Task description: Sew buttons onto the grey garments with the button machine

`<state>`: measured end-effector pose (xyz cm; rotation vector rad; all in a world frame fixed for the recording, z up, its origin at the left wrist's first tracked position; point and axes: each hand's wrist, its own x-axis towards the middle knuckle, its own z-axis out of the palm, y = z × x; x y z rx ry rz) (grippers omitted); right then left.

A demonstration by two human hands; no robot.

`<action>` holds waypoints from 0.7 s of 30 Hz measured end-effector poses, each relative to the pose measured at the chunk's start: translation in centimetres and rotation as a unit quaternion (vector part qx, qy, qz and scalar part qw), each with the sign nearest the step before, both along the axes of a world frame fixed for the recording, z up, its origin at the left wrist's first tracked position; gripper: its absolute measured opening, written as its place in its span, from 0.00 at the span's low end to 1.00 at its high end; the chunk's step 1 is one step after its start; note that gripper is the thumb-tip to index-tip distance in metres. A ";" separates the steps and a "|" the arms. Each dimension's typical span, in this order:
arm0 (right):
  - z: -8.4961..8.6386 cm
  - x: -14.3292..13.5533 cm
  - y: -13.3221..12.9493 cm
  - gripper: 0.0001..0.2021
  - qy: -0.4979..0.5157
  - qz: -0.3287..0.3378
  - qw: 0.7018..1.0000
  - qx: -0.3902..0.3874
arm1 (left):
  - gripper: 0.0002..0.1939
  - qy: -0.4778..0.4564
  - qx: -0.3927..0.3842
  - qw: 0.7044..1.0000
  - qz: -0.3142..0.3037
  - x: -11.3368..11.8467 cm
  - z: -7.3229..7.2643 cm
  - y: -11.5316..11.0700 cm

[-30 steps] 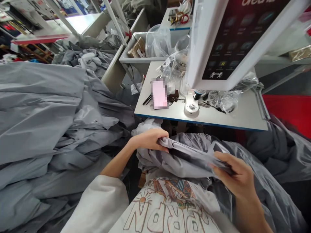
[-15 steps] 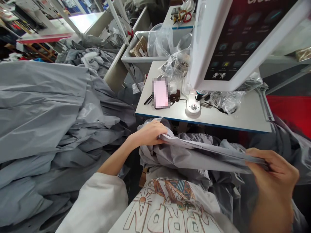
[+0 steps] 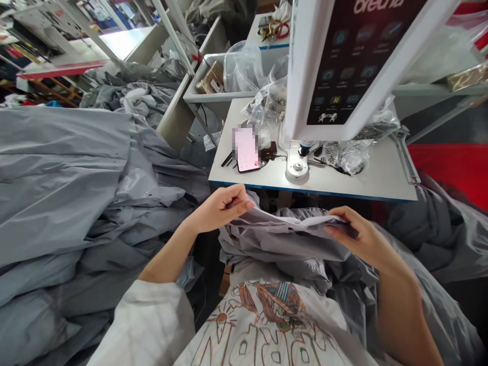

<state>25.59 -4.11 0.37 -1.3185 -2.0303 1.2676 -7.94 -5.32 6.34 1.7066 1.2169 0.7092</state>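
Note:
A strip of grey fabric [image 3: 290, 226] is stretched between my two hands, below the front edge of the machine table. My left hand [image 3: 221, 207] is closed on its left end, thumb against the curled fingers. At the other end, my right hand [image 3: 356, 234] pinches the fabric between thumb and fingers. The rest of the cloth hangs in folds over my lap. Beyond it stands a white snap-press machine [image 3: 297, 165] with a round lower die, under a large head with a dark panel [image 3: 346, 66].
A phone [image 3: 247, 150] lies on the white table [image 3: 343, 185], near clear bags of metal parts [image 3: 353, 155]. Grey fabric [image 3: 64, 168] is piled at left. Behind are a grey bin [image 3: 224, 95] and red-handled pliers [image 3: 282, 30].
My right hand has moved left and a little up, closer to my left hand, and the fabric between them is shorter and slacker. My left hand has shifted slightly left. The view has shifted slightly.

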 end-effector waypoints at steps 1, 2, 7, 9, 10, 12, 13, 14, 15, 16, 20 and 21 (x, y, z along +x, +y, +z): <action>0.4 -0.6 0.2 0.16 0.020 0.001 1.000 -0.010 | 0.20 0.012 0.007 1.000 0.014 -0.2 0.2 0.3; 0.7 -1.2 0.4 0.16 0.042 0.002 0.999 -0.027 | 0.19 0.024 0.007 1.000 0.018 -0.5 0.3 0.6; 1.2 -3.5 1.0 0.22 0.155 -0.040 0.982 -0.098 | 0.24 0.122 -0.047 0.988 -0.086 -2.0 0.1 1.9; 1.3 -4.4 0.7 0.23 0.182 -0.022 0.975 -0.128 | 0.27 0.128 -0.012 0.983 -0.128 -1.0 -0.2 1.8; 1.4 -4.9 0.5 0.23 0.187 -0.001 0.972 -0.145 | 0.28 0.114 0.011 0.983 -0.143 -0.2 -0.4 1.7; 1.6 -5.6 0.2 0.23 0.187 0.051 0.966 -0.170 | 0.29 0.078 0.026 0.983 -0.166 1.6 -0.7 1.4; 1.6 -5.8 0.1 0.23 0.181 0.071 0.965 -0.175 | 0.25 0.069 0.013 0.982 -0.173 2.5 -1.0 1.3; 1.5 -5.9 0.1 0.22 0.170 0.082 0.966 -0.175 | 0.20 0.068 -0.010 0.982 -0.177 3.1 -1.4 1.2; 1.3 -5.7 0.1 0.21 0.157 0.084 0.969 -0.170 | 0.15 0.071 -0.036 0.981 -0.179 3.5 -2.0 1.2; 0.9 -5.4 0.3 0.19 0.142 0.080 0.973 -0.164 | 0.13 0.072 -0.063 0.980 -0.176 3.8 -2.9 1.3; -2.0 -2.6 2.2 0.17 0.087 0.037 0.987 -0.132 | 0.19 -0.005 -0.185 0.975 -0.121 4.4 -9.8 1.3; -2.7 -1.6 3.0 0.17 0.067 0.024 0.990 -0.118 | 0.21 -0.043 -0.230 0.968 -0.096 4.9 -12.1 1.0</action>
